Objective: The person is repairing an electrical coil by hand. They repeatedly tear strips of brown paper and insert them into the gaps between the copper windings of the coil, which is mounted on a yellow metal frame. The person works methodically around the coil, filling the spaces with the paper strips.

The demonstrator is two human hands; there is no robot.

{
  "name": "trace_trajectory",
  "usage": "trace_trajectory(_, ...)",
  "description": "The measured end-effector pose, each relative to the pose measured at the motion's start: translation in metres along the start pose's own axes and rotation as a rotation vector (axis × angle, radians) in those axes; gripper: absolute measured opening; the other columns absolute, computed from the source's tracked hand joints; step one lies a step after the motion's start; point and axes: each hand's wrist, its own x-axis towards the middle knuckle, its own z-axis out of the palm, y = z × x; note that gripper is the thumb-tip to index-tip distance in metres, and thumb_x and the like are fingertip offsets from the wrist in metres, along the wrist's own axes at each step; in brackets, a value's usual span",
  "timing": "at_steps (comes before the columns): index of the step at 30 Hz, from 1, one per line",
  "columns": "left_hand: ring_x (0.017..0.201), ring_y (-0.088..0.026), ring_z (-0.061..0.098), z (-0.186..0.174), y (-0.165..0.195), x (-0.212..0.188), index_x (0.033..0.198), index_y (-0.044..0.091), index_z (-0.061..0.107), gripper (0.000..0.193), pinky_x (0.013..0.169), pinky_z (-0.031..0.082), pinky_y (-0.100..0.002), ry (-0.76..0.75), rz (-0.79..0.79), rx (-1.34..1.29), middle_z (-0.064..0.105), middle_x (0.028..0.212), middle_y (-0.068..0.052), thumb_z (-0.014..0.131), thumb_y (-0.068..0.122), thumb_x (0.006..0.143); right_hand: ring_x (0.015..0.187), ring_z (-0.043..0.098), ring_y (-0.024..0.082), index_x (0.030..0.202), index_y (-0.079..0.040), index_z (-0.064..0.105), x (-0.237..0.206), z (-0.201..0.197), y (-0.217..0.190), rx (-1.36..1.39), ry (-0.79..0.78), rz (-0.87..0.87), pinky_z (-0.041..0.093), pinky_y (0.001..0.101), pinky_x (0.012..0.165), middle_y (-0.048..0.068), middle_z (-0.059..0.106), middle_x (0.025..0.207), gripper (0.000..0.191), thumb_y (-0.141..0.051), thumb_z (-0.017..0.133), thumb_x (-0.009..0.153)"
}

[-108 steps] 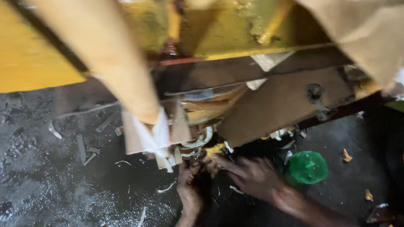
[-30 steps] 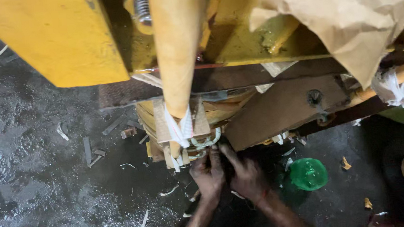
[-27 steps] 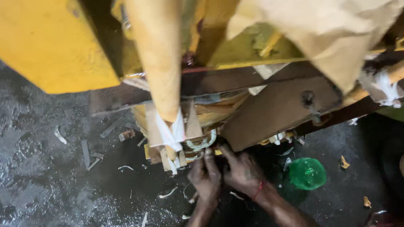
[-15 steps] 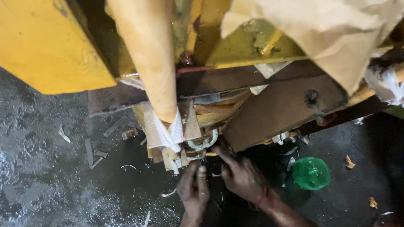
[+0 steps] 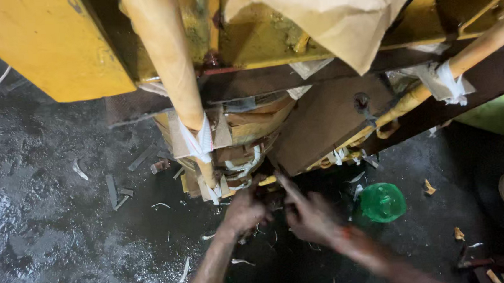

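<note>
Yellow-painted steel dominates the upper view, where a machine frame (image 5: 44, 49) hangs over a wet, dark floor (image 5: 39, 233) strewn with pale scraps. Below it, the person's left hand (image 5: 246, 210) and right hand (image 5: 307, 214) reach side by side up to the underside of a bundle of brown card pieces (image 5: 234, 143) wrapped with white tape (the fingers blur, so whether they grip anything cannot be told). A tan pipe (image 5: 167, 64) runs down across the frame to the bundle, bound there with white strips. A second pipe (image 5: 454, 68) slants off to the right past a brown board (image 5: 321, 119). Crumpled brown paper (image 5: 337, 11) drapes over the frame. A green bottle (image 5: 382, 201) lies on the floor just right of the right hand.
</note>
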Motion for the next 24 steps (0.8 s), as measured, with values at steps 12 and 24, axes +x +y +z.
trace_trajectory(12, 0.054, -0.019, 0.075, 0.023, -0.045, -0.018, 0.102, 0.008, 0.072, 0.024, 0.048, 0.056, -0.039, 0.65, 0.335, -0.028, 0.076, 0.075, -0.005, 0.072, 0.025, 0.085, 0.132, 0.053, 0.02, 0.164, -0.028, 0.026, -0.203, -0.026, 0.168, 1.21, -0.799, 0.831, 0.046, 0.0427, 0.111, 0.007, 0.054, 0.145, 0.069, -0.048, 0.051, 0.102)
trace_trajectory(24, 0.069, -0.018, 0.068, 0.045, -0.032, -0.086, 0.094, 0.003, 0.078, 0.035, 0.062, 0.055, -0.032, 0.19, -0.19, -0.215, 0.076, 0.081, -0.01, 0.081, 0.037, 0.085, 0.105, 0.06, 0.022, 0.152, -0.004, 0.053, -0.132, 0.059, 0.098, 1.338, -0.661, 0.177, 0.048, 0.0378, 0.091, 0.009, 0.065, 0.108, 0.087, -0.02, 0.09, 0.075)
